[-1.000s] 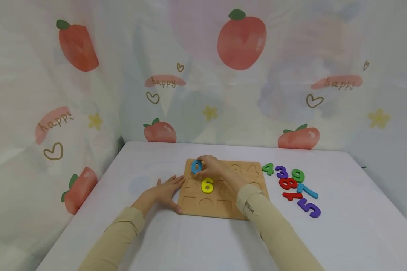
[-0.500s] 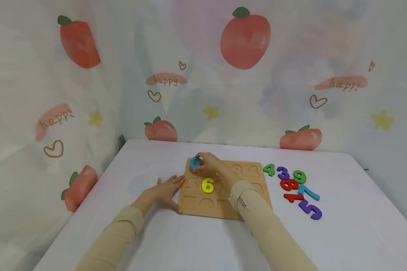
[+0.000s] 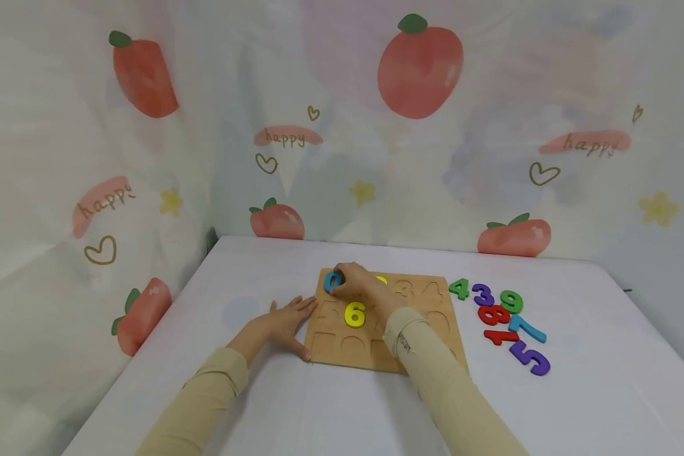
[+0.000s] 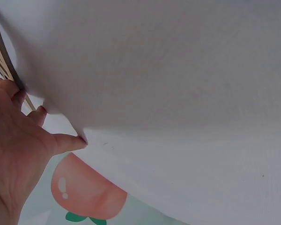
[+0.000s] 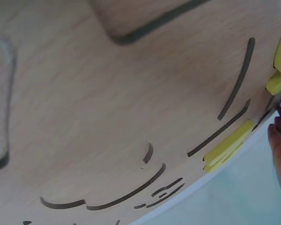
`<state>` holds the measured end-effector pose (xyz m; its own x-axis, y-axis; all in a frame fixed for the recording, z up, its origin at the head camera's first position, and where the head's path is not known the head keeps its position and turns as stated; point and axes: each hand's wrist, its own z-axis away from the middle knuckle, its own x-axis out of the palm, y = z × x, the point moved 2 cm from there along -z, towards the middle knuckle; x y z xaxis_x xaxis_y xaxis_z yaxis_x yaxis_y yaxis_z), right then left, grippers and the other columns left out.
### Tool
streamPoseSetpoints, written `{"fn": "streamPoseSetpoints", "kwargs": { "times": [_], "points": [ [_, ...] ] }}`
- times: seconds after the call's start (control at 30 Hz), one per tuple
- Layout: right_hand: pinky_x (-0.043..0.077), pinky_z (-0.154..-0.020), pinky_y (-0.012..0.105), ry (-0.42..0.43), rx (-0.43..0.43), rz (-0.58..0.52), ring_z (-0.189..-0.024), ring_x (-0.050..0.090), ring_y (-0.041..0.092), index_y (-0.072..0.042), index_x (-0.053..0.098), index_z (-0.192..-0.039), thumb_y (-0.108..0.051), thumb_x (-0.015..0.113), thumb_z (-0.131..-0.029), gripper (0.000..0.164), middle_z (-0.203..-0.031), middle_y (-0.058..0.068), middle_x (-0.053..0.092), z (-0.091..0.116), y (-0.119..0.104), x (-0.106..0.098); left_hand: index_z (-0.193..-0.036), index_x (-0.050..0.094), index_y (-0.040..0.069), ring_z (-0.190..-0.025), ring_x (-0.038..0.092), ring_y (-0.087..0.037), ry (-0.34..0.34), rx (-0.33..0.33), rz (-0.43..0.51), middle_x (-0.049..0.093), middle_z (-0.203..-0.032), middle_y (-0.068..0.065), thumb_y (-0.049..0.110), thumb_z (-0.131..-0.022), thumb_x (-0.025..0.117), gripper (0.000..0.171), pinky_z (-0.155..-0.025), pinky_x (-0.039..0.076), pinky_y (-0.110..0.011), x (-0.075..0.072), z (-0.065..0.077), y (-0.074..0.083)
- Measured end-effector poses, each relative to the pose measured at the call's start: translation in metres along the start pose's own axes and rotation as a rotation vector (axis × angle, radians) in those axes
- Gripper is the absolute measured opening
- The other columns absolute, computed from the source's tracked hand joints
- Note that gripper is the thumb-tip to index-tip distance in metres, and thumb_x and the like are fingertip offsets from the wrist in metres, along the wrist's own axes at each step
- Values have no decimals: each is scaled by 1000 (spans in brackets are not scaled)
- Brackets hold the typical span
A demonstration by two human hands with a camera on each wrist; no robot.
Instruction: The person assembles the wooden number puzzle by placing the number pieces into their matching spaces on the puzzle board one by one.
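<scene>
Pale walls [image 3: 433, 190] printed with red fruit [image 3: 420, 73] border a white table [image 3: 604, 354].

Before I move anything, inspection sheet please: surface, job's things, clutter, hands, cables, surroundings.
Surface: white table, in use.
Job's things: wooden board with a yellow 6 on it; second yellow piece mostly hidden; seven loose numbers to its right.
Clutter: nothing seen beyond the pieces.
Hands: left hand spread at the board's left edge; right hand holding the blue 0.
Cables: none certain; short dark strip by the table's right edge, too small to identify.
Surroundings: printed backdrop.
</scene>
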<state>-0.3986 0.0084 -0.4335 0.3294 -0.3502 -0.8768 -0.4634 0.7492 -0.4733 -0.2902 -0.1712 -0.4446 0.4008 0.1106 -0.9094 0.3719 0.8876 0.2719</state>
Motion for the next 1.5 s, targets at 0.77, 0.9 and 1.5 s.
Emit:
{"fn": "streamPoseSetpoints", "kwargs": {
  "times": [0.77, 0.9, 1.5],
  "points": [
    [43, -103, 44, 62, -101, -86, -123, 52, 34, 3, 44, -136, -17, 66, -89, 56, -139, 21, 47, 30, 9, -17, -152, 13, 11, -147, 3, -33, 8, 10, 26, 8, -161, -3, 55, -66, 79, 118, -104, 5, -75, -4, 1, 3],
    [42, -103, 45, 107, -110, -78, -122, 51, 36, 4, 48, -132, -16, 66, -89, 51, -137, 22, 49, 40, 17, -23, -152, 13, 11, -147, 4, -32, 3, 6, 20, 8, -161, -2, 57, -65, 79, 118, -104, 6, -74, -2, 0, 3],
    [41, -103, 49, 229, -120, -54, -121, 50, 40, 7, 50, -130, -11, 64, -89, 47, -128, 25, 55, 76, 33, -44, -152, 13, 13, -147, 5, -33, 23, 16, 10, 9, -160, -2, 57, -64, 79, 118, -104, 6, -75, 0, 0, -1]
  ]
}}
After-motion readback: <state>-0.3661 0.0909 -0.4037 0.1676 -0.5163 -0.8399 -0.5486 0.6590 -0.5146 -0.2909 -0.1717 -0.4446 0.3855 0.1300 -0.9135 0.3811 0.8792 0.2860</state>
